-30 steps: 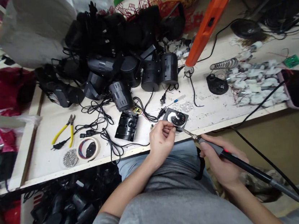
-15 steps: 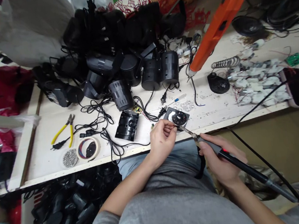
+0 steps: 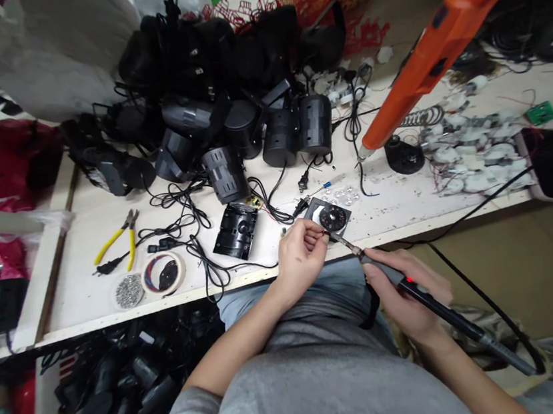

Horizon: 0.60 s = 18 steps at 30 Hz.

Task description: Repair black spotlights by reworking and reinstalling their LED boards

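Observation:
My left hand (image 3: pixel 300 254) is pinched shut at the table's front edge, holding something thin that I cannot make out, right beside a small square black plate with a round part (image 3: pixel 331 216). My right hand (image 3: pixel 408 291) is wrapped around the black handle of a soldering iron (image 3: pixel 421 293). The iron's metal tip reaches up to my left fingertips at the plate's near corner. Its cord trails off to the lower right.
A heap of black cylindrical housings (image 3: pixel 224 106) with cords fills the back of the table (image 3: pixel 91 297). Yellow pliers (image 3: pixel 117 243), a tape roll (image 3: pixel 164 274), a dish of screws (image 3: pixel 129 291) lie left. An orange tool (image 3: pixel 429 57) hangs right above white parts (image 3: pixel 471 149).
The hanging orange tool has swung to the right. My hands and the soldering iron have stayed almost where they were at the plate.

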### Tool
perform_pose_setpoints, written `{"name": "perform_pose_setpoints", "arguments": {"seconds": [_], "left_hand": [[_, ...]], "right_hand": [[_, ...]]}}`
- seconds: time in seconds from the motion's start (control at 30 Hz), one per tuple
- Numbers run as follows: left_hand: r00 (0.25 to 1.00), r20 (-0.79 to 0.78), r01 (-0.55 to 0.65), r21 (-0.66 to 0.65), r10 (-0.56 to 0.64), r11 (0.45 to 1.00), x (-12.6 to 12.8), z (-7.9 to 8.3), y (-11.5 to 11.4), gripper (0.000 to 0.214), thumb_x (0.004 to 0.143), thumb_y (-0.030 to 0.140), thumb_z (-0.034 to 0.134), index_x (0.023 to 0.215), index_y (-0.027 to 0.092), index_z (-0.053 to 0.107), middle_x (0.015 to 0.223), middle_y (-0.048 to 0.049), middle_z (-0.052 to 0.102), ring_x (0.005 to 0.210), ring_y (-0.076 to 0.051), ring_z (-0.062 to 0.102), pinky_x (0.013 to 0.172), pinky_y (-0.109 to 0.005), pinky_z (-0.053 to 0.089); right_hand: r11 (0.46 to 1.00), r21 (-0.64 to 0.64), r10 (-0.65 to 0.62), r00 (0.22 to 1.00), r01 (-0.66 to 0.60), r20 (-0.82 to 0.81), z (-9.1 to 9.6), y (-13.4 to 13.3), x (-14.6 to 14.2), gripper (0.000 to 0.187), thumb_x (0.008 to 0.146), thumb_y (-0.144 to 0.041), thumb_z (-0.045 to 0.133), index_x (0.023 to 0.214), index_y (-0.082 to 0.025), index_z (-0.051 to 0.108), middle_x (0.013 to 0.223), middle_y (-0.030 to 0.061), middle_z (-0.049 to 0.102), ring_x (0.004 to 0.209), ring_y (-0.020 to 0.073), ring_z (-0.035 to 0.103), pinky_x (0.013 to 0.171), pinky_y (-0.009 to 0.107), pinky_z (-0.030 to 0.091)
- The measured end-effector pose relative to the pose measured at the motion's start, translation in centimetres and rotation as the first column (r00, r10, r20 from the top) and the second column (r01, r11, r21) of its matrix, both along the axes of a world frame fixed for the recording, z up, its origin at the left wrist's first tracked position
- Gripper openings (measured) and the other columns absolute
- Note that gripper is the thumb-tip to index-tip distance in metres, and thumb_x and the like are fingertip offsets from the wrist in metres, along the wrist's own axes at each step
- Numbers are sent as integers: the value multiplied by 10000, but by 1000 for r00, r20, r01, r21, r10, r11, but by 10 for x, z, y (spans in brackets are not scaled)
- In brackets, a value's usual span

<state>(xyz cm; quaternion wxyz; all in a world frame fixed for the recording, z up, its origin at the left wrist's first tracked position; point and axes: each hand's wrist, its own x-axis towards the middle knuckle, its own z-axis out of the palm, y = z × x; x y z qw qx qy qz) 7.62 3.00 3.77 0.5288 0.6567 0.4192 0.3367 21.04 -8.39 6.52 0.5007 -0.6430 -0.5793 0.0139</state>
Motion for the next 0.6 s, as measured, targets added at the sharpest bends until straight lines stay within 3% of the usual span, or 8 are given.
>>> {"name": "perform_pose_setpoints", "arguments": {"seconds": [0.23, 0.4, 0.6], "left_hand": [[1000, -15, 28, -19, -28, 999, -2, 2, 4, 122, 778, 160, 647, 874, 194, 579, 765, 1, 662, 638, -104, 604, 593, -207, 498], [992, -50, 112, -29, -114, 993, -6, 5, 8, 273, 671, 63, 635, 894, 207, 571, 826, 3, 705, 682, -107, 608, 610, -203, 487], [997, -16, 73, -33, -73, 997, -4, 2, 7, 127, 795, 205, 643, 866, 209, 538, 719, 33, 618, 583, -85, 560, 534, -181, 441]], "right_hand": [[995, 7, 96, 994, -97, 55, 8, -12, 6, 359, 839, -59, 696, 1140, -252, 724, 847, 25, 744, 667, 166, 693, 580, 293, 583], [978, 209, -37, 998, 25, 54, 6, -22, 20, 459, 816, -60, 707, 1233, -252, 722, 850, 28, 735, 684, 179, 673, 583, 318, 576], [994, 101, -45, 989, 31, 143, 7, -7, 22, 488, 803, -41, 744, 1244, -247, 701, 931, 47, 743, 758, 177, 694, 649, 302, 600]]}}
